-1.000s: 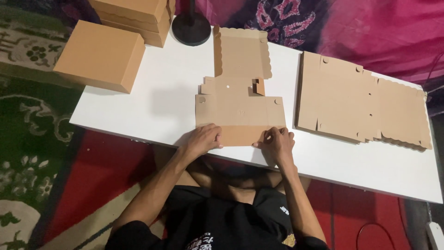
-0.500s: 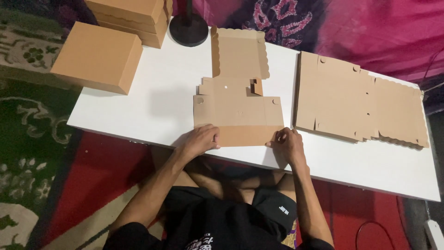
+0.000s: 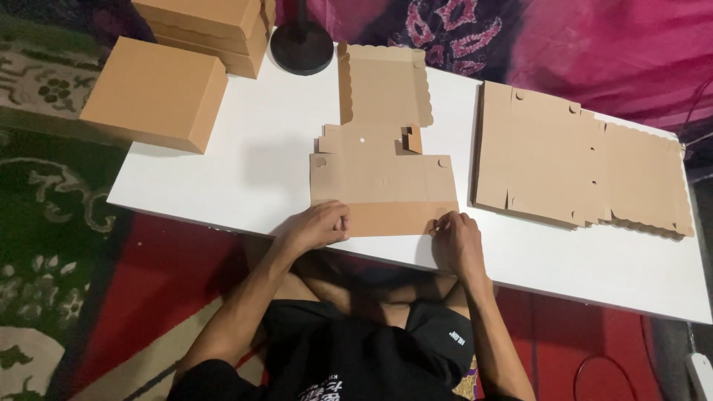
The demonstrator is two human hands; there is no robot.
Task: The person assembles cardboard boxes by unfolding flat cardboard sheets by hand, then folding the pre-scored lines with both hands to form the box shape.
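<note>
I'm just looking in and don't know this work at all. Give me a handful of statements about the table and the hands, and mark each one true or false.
1. Both hands rest on the near edge of the flat cardboard cutout: the left hand at its left corner, the right hand at its right. True.
2. The stack of flat cardboard sheets lies left of the cutout. False: it lies to its right.
3. A closed brown box sits at the left end of the white table. True.
4. The round black base stands on the closed box. False: it stands on the table, beyond the cutout.
5. The right hand holds scissors. False: it holds no tool.
</note>
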